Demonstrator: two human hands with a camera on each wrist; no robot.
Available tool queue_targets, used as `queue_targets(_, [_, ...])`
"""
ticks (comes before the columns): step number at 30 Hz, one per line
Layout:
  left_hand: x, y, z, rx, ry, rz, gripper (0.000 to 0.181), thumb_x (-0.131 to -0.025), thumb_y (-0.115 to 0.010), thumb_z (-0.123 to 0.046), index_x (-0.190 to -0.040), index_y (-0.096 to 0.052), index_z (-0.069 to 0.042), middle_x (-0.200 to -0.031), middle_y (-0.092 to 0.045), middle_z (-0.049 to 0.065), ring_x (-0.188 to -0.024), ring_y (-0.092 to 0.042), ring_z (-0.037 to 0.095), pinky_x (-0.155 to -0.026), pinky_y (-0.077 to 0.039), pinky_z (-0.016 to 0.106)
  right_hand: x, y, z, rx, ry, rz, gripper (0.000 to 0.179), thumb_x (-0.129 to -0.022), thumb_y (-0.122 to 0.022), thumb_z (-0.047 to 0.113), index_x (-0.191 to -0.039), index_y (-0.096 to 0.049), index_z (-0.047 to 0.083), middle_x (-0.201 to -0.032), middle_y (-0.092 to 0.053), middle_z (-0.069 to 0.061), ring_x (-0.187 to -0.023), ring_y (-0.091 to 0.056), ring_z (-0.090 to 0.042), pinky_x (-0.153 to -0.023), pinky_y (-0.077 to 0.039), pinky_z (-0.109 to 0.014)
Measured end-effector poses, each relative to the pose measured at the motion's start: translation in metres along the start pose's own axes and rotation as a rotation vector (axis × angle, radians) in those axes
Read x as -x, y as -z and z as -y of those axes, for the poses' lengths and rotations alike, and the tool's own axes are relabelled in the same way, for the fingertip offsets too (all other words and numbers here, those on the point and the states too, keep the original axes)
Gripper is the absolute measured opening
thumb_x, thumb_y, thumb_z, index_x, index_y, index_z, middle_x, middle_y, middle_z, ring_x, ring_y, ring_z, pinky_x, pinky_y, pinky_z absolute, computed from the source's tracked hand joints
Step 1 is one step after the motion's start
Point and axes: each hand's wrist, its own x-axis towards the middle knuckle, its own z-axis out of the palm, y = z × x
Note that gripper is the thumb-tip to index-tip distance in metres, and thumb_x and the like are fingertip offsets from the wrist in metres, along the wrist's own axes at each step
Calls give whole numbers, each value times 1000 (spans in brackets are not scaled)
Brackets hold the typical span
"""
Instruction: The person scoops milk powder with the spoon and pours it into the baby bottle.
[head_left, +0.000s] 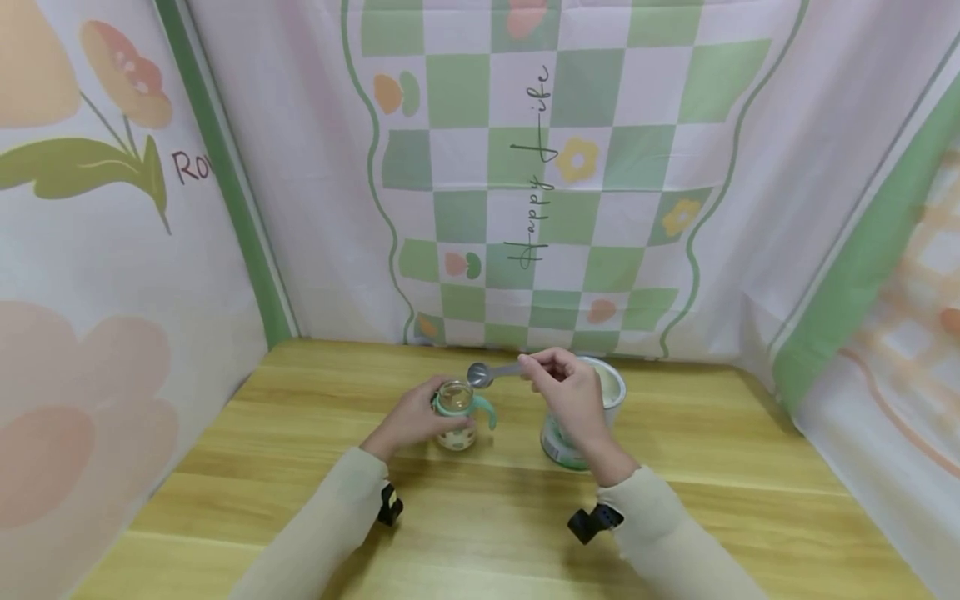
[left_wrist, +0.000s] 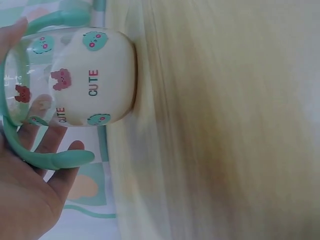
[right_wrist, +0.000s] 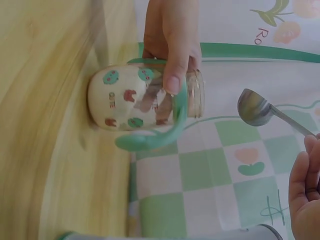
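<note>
A clear baby bottle [head_left: 456, 437] with a mint-green collar and two handles stands upright on the wooden table, its mouth uncapped. Pale, creamy liquid fills its lower part, seen through the printed wall in the left wrist view. My left hand [head_left: 416, 419] grips the bottle around the collar, thumb on the near side. With its fingertips my right hand [head_left: 572, 402] pinches the handle of a metal measuring spoon [right_wrist: 253, 107]. The spoon's bowl hangs just above and right of the bottle's mouth, apart from it. Whether anything is in the bowl I cannot tell.
Partly behind my right hand stands an open tin [head_left: 558, 446] with a white rim and pale contents. Patterned curtains [head_left: 525, 208] close off the table's back and sides. Black wrist straps [head_left: 596, 522] sit over both sleeves.
</note>
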Motion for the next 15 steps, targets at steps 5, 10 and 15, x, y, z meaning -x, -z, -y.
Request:
queue_targets(5, [-2,-1,-4,-31,-13,18,71,-78,-88,-38,-138,-54,-21,-122,-64,-1,-112,-60,20,-99,-47,49,-1,11,1,2,22,6,29,-95,-72,35,-94,-73,5,-84,-72,-9,-72,-63,-30,-57,-49,-23])
queue_targets(10, [-6,1,-7,-53,-27,39,78,-78,-87,-40,-143,-50,-21,-128,-62,2,-117,-58,23,-100,-46,50,3,21,25,50,36,1,22,-97,-70,21,-95,-72,0,-85,-72,-14,-68,-63,-20,-58,-51,-21])
queue_targets(15, [-10,1,-13,-85,-62,31,80,-78,-87,-42,-145,-49,-18,-137,-57,3,-125,-53,24,-105,-42,48,1,31,23,80,35,-24,19,-96,-71,19,-94,-73,0,-83,-72,-14,-66,-63,-21,-54,-48,-22])
